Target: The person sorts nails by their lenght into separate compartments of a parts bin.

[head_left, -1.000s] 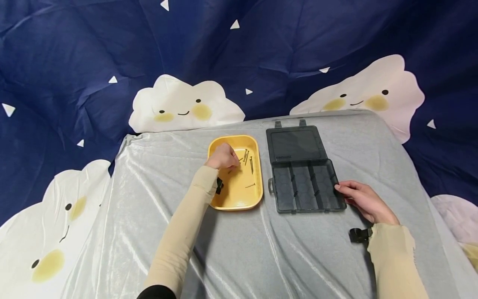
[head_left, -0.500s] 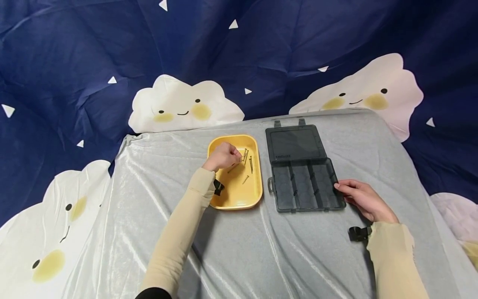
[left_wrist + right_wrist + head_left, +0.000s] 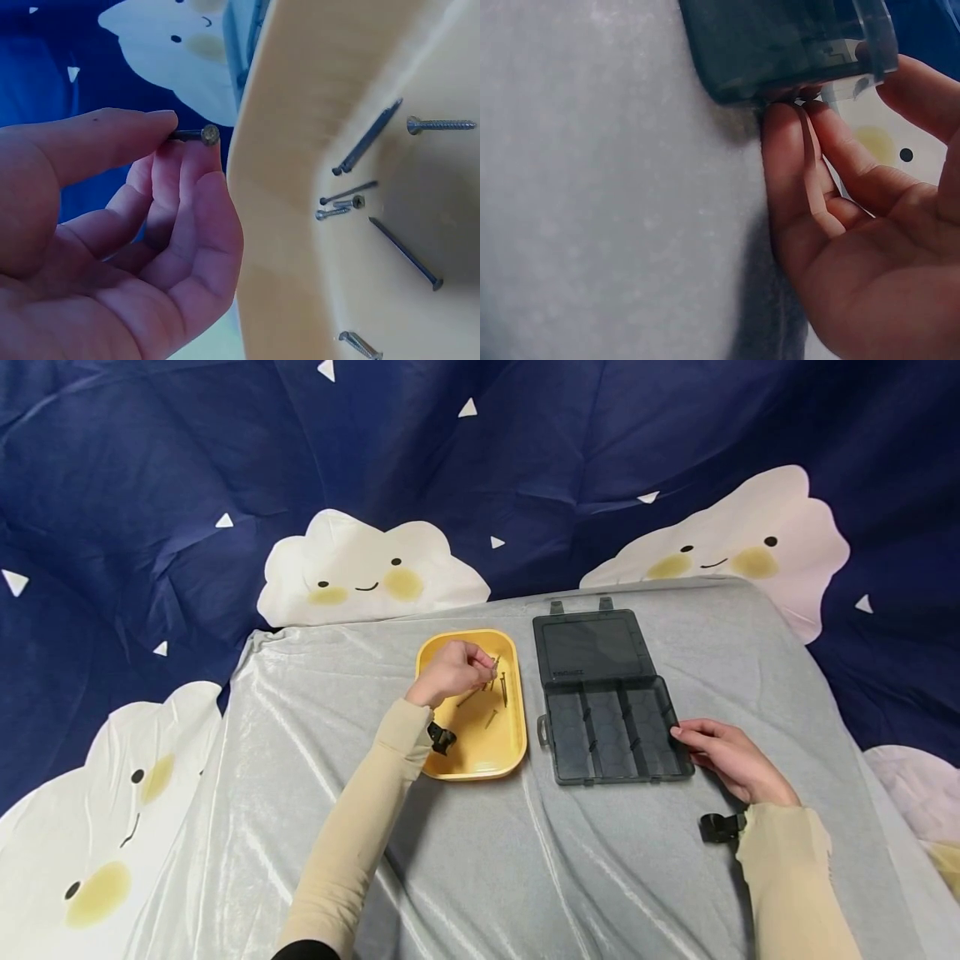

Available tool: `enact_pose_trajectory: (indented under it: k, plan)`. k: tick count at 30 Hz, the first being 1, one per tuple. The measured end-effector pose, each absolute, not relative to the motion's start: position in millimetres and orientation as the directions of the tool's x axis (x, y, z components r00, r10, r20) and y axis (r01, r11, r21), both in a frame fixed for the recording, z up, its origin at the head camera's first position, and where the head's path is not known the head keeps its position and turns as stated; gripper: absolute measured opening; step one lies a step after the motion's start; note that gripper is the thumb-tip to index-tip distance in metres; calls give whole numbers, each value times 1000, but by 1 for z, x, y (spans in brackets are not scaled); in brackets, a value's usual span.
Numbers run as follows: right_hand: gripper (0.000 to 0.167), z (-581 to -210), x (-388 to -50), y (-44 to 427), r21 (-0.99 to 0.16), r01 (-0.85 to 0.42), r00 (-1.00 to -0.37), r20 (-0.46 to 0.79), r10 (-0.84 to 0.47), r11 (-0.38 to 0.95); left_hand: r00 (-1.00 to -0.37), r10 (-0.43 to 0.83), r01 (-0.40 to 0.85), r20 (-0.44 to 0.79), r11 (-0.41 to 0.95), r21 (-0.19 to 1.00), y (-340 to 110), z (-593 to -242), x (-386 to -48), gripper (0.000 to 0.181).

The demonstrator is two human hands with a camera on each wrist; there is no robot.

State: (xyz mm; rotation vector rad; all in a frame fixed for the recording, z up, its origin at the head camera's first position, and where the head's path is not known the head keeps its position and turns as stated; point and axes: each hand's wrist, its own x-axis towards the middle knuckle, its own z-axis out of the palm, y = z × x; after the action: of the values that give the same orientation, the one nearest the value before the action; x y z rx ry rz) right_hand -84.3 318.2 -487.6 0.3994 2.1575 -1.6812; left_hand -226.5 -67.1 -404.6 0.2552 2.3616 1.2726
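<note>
Between thumb and fingertips my left hand (image 3: pixel 453 672) pinches a nail (image 3: pixel 196 135), its round patterned head pointing out past the thumb. That hand is over the yellow tray (image 3: pixel 480 774), where several loose nails and screws lie, among them a dark nail (image 3: pixel 405 253) and a screw (image 3: pixel 442 125). To the right is a dark see-through compartment box (image 3: pixel 611 731), with its lid (image 3: pixel 596 646) folded back flat. My right hand (image 3: pixel 738 764) holds the box by its right edge, thumb on the rim and fingers against the side and underneath.
Grey velvety cloth (image 3: pixel 600 868) covers the table. A dark blue backdrop (image 3: pixel 420 443) with white clouds hangs behind it. The tray and the box stand side by side with a narrow gap between them.
My left hand has shifted a little right and lifted, now with a nail in its fingertips. A small fastener in the tray has turned and slid. The right hand keeps its hold on the box.
</note>
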Motion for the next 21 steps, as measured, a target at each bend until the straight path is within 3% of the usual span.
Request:
enact_pose_trajectory:
  k: [7,13,21]
  plan:
    - [39,-487,-84,318,-862,442,-889,-457,-3,249,-881,380,-67,-283,492,868,-63,-402,-224,9]
    - [47,-487,-83,318,-858,449,-886,-464,-4,250,-864,397,-157,-311,374,914,-59,-400,-221,11]
    - [42,-488,-83,318,-866,443,-890,-457,-6,233,-843,427,-226,-328,272,935,-53,-399,-218,14]
